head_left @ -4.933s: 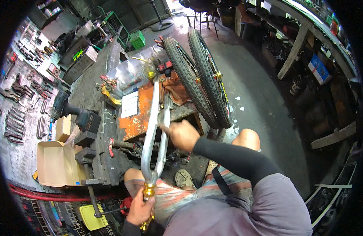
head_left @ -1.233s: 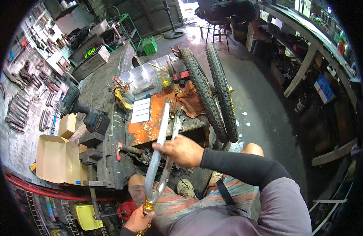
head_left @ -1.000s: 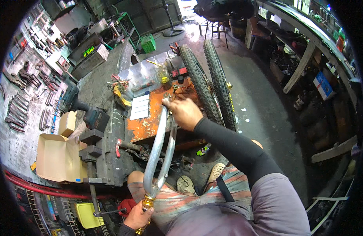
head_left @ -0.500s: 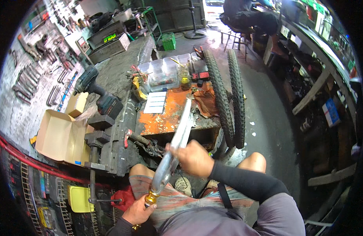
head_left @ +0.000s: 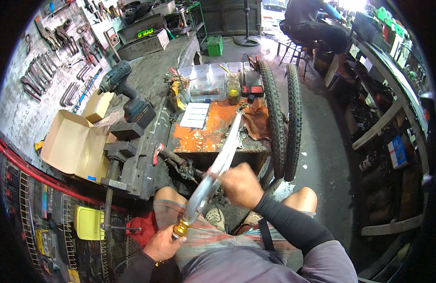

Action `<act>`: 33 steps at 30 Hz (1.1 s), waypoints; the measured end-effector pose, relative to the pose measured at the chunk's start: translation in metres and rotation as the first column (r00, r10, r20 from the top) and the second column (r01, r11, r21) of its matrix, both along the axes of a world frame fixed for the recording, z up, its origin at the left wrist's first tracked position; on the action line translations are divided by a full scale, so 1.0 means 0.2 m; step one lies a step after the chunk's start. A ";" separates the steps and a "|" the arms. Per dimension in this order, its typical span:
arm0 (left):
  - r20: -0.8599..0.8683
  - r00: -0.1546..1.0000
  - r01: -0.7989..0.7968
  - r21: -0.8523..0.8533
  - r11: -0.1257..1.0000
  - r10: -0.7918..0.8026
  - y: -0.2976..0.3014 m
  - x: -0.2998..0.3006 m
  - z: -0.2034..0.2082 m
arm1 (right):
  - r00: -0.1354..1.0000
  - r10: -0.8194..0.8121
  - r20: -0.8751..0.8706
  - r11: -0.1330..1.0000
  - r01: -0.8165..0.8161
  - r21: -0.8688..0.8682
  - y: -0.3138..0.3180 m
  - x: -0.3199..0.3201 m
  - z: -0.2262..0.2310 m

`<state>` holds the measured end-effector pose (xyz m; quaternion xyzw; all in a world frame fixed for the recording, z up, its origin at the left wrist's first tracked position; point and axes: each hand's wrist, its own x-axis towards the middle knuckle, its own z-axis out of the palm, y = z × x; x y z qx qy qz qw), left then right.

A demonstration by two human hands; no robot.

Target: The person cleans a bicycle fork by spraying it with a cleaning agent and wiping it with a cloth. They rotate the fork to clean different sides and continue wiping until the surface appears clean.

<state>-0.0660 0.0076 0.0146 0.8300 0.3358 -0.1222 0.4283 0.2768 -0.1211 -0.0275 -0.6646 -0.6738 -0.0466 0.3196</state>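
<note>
A long silver metal part shaped like a bicycle fork (head_left: 199, 200) slants from my lap up toward the orange tabletop. Around its lower end, just below a gold collar (head_left: 182, 228), my left hand (head_left: 163, 245) is closed. My right hand (head_left: 243, 186) is curled against the fork's right side near mid-length, slightly smeared by motion. Whatever its fingers grip is hidden. The fork's narrow far end overlaps the scratched orange tabletop (head_left: 189, 137) in the picture, beside a brown cloth (head_left: 258, 123).
At left, a vise (head_left: 121, 151), a cordless drill (head_left: 128, 92) and an open cardboard box (head_left: 69, 146) occupy the bench. Two knobbly tyres (head_left: 276, 108) stand right of the orange table. A jar (head_left: 234, 92) sits near clear bins. Another person (head_left: 312, 26) sits far right.
The surroundings have shifted slightly right in the picture. My right hand has moved a little to the right along the fork's side; the left hand keeps its hold.
</note>
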 end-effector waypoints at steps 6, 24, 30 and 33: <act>-0.065 0.990 -0.105 0.277 0.955 0.128 -0.14 -0.05 0.21 | 0.934 -0.255 -0.250 0.954 0.285 0.093 -0.17 0.13 0.03; 0.121 0.987 -0.155 0.554 0.818 0.105 -0.23 0.05 -0.22 | 0.654 -0.315 -0.688 0.949 0.243 -0.203 -0.17 -0.15 -0.20; 0.041 0.999 -0.033 0.573 0.819 0.011 -0.21 0.07 -0.28 | 0.079 -0.335 -0.939 0.941 0.068 -0.330 -0.08 -0.18 -0.25; 0.031 0.999 0.003 0.627 0.779 -0.029 -0.19 0.07 -0.31 | 0.210 -0.331 -0.920 0.943 0.060 -0.326 -0.05 -0.17 -0.24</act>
